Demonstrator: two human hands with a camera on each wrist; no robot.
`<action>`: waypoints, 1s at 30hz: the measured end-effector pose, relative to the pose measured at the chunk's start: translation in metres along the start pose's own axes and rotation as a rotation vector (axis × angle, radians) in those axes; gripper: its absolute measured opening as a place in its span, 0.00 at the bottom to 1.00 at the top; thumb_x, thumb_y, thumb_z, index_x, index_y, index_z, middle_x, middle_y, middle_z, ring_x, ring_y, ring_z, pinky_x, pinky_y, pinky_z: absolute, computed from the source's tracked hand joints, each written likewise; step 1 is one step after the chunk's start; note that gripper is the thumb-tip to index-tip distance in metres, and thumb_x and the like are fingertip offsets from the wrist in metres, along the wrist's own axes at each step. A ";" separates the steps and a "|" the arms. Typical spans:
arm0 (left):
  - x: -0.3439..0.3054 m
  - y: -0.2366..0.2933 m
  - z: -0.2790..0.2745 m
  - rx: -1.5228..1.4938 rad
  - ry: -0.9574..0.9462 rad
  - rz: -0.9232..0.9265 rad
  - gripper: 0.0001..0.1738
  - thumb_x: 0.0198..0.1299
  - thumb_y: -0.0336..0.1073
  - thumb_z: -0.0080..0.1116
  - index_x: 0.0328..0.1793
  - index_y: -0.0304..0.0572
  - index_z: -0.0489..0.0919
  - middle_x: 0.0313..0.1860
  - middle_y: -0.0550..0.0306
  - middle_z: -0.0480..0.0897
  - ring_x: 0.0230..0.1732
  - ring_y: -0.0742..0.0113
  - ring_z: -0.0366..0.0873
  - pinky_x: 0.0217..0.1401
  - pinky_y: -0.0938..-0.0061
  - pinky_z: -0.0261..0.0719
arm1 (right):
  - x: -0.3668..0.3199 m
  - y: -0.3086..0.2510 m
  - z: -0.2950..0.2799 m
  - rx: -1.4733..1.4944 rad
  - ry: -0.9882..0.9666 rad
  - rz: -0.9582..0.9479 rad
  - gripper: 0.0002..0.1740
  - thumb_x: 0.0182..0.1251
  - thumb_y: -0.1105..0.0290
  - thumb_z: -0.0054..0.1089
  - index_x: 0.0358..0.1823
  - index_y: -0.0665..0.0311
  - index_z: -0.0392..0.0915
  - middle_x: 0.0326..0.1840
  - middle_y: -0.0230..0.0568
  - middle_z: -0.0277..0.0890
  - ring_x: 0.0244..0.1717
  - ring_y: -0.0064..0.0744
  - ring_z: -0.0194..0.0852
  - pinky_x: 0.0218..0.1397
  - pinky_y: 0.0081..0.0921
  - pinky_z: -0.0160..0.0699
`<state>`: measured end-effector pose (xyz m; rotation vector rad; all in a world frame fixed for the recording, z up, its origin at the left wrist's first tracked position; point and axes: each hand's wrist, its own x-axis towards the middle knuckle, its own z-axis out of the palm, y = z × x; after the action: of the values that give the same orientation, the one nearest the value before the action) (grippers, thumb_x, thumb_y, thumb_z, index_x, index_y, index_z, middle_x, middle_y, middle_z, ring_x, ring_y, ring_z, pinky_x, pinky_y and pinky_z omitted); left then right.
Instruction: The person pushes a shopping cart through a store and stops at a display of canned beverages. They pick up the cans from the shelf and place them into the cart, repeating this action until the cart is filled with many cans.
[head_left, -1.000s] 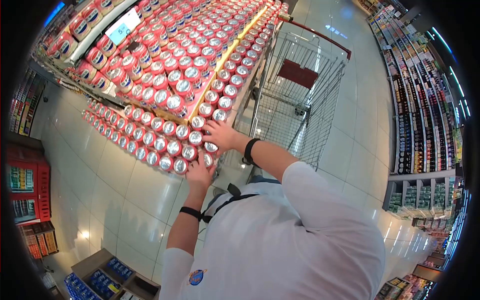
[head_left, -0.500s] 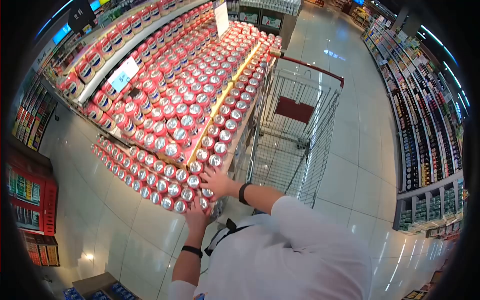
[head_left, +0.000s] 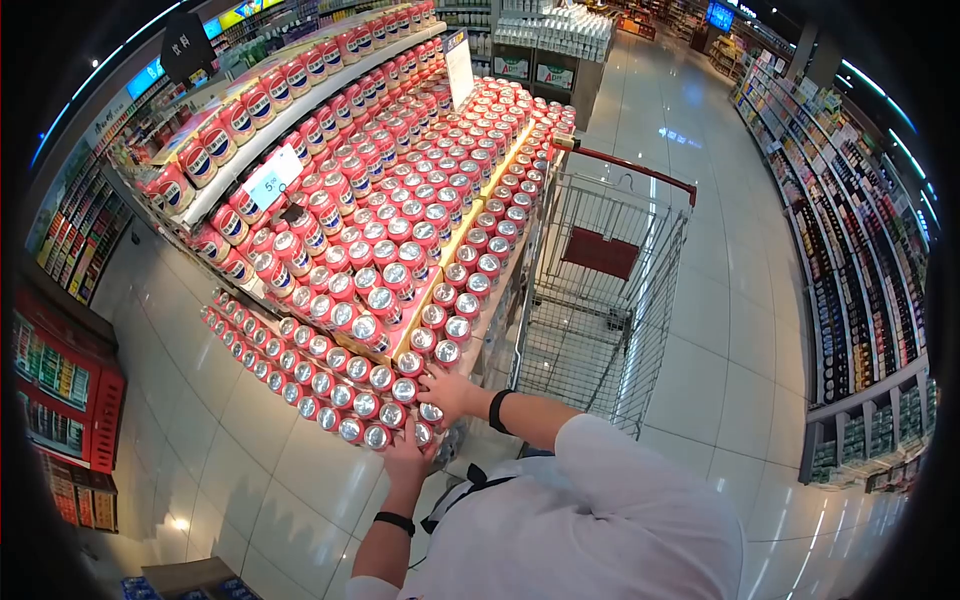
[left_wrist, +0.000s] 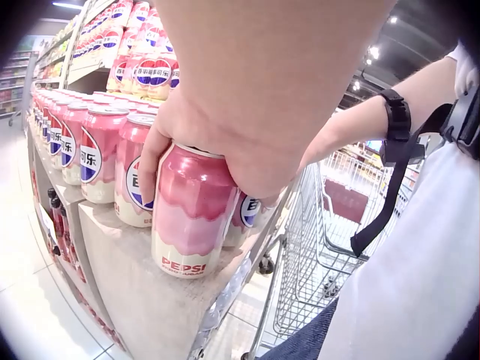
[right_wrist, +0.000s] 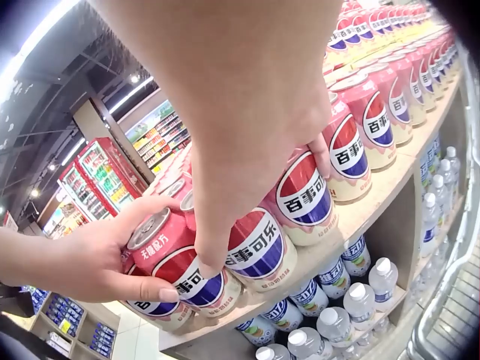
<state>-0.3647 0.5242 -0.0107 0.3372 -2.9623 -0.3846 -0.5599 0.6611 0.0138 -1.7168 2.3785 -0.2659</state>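
Note:
Pink and cream Pepsi cans stand in tight rows along the display ledge. At its near corner, my left hand (head_left: 408,462) grips the end Pepsi can (left_wrist: 193,214), thumb and fingers to either side of it; this can stands upright on the ledge. My right hand (head_left: 450,394) is just beyond, over the neighbouring cans on the side edge. In the right wrist view its thumb presses down beside a Pepsi can (right_wrist: 259,251), while its fingertips reach round another can (right_wrist: 306,199). The palm hides the tops of those cans.
A metal shopping cart (head_left: 600,300) stands right of the display. Water bottles (right_wrist: 330,326) fill a shelf below the ledge. A price sign (head_left: 272,180) stands among the cans on the upper tier. Stocked shelves (head_left: 850,270) line the aisle's far right.
The head view has tilted up, so the display and cart sit lower in it and more of the store shows behind. Both hands stay at the corner cans.

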 end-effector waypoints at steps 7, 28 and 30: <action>-0.001 -0.003 -0.003 0.005 -0.142 -0.046 0.48 0.54 0.59 0.71 0.79 0.55 0.65 0.59 0.46 0.82 0.45 0.39 0.83 0.43 0.50 0.85 | 0.000 0.001 0.007 0.016 0.051 0.007 0.43 0.31 0.48 0.83 0.54 0.53 0.79 0.64 0.40 0.69 0.71 0.62 0.60 0.65 0.50 0.79; 0.000 -0.003 -0.021 0.048 -0.198 -0.010 0.49 0.57 0.55 0.71 0.81 0.47 0.62 0.54 0.45 0.85 0.48 0.44 0.84 0.46 0.56 0.86 | -0.005 -0.008 0.008 -0.010 0.135 0.063 0.41 0.30 0.46 0.81 0.52 0.52 0.82 0.54 0.31 0.76 0.65 0.43 0.67 0.56 0.46 0.76; 0.002 -0.004 -0.018 0.037 -0.197 0.000 0.50 0.57 0.52 0.72 0.80 0.45 0.60 0.54 0.43 0.84 0.46 0.41 0.84 0.42 0.53 0.85 | -0.003 -0.005 0.007 -0.007 0.135 0.052 0.40 0.31 0.46 0.80 0.52 0.51 0.82 0.52 0.30 0.77 0.63 0.40 0.68 0.54 0.43 0.76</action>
<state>-0.3629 0.5152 0.0057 0.3212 -3.1650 -0.3850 -0.5524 0.6620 0.0082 -1.6873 2.5175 -0.3768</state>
